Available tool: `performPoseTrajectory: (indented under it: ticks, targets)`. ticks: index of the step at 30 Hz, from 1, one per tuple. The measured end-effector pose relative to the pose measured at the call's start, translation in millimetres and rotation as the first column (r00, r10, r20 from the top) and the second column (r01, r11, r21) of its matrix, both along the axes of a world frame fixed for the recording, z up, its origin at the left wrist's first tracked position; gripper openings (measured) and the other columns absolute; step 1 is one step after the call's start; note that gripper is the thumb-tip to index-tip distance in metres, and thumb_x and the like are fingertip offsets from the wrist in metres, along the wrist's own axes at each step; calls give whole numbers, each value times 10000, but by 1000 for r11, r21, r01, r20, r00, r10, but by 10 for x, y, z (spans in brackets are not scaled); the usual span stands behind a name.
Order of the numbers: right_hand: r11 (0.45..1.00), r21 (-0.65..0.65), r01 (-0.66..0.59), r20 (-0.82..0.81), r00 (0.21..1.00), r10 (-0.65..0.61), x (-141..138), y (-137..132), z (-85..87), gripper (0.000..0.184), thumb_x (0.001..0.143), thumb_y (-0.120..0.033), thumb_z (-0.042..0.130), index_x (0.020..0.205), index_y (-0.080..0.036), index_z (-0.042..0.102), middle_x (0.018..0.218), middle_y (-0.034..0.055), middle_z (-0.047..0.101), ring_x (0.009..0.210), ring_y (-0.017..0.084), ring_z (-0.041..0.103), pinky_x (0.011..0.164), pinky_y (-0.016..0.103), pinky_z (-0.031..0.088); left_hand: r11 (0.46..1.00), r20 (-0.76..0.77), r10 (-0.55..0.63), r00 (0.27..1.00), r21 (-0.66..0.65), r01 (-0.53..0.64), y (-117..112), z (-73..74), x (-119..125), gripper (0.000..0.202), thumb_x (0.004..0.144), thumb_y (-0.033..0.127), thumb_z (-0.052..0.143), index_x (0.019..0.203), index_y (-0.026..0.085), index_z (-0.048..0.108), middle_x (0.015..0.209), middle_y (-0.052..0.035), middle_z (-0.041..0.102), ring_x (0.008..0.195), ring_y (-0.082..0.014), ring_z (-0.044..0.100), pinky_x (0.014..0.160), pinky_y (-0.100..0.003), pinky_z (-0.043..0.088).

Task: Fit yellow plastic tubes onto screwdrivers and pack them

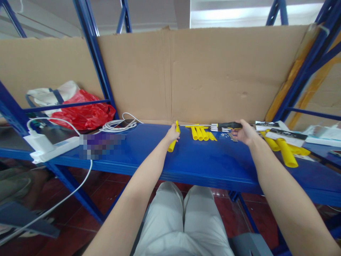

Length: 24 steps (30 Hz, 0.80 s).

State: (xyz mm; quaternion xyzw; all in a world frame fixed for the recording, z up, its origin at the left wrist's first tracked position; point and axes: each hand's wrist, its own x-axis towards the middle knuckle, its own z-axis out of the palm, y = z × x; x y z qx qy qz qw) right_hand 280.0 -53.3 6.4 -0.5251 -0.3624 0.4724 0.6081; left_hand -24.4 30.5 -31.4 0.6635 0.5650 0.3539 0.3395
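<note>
A yellow tube [172, 145] is upright but tilted in my left hand [173, 134], whose fingers are wrapped round it. My right hand [243, 133] grips a screwdriver [229, 125] by its black and yellow handle. The screwdriver's thin shaft points left, and its end reaches the upper part of the tube; whether it touches is too small to tell. Between my hands, several yellow tubes [200, 134] lie side by side on the blue shelf [207, 160]. Small metal bits [233, 138] lie just under my right hand's fingers.
More yellow tubes [289, 156] lie at the right with black-and-white packets [286, 136]. A cardboard sheet [213, 74] stands behind. At the left are a coiled white cable [117, 125], a power strip [58, 147] and a red plastic bag [85, 110]. Blue posts [97, 60] flank the shelf.
</note>
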Motion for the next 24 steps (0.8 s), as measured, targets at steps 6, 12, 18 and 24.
performPoseTrajectory:
  ticks: [6, 12, 18, 24]
  targets:
    - [984, -48, -173, 86, 980, 177, 76, 5, -45, 493, 844, -708, 469, 727, -231, 425, 470, -16, 399, 362, 116, 312, 354, 239, 255, 1000, 0, 0, 1000, 5, 0, 60, -36, -11, 535, 896, 58, 488, 1385, 214, 338, 1213, -130, 644, 628, -68, 618, 485, -142, 477]
    - [994, 78, -71, 59, 996, 66, -54, -73, 20, 329, 938, -461, 381, 703, -232, 399, 461, -25, 327, 373, 109, 254, 336, 217, 214, 1000, -2, -11, 1000, 16, 11, 84, -53, -7, 569, 889, 76, 513, 1409, 223, 333, 1199, -126, 654, 637, -79, 633, 480, -147, 476]
    - [1000, -12, -26, 78, 997, 26, -102, -111, 47, 371, 938, -516, 341, 728, -224, 434, 469, -3, 379, 363, 113, 262, 326, 223, 201, 1000, 0, -11, 1000, 11, 11, 82, -43, -6, 598, 878, 25, 474, 1427, 195, 309, 1232, -147, 641, 614, -71, 620, 459, -141, 462]
    - [999, -18, 28, 117, 993, -25, -109, -74, 20, 341, 956, -416, 375, 666, -237, 360, 423, -36, 276, 357, 100, 214, 330, 210, 176, 1000, 8, -5, 1000, 11, 5, 60, -32, -2, 581, 884, 30, 479, 1419, 195, 325, 1230, -146, 641, 611, -70, 620, 463, -146, 470]
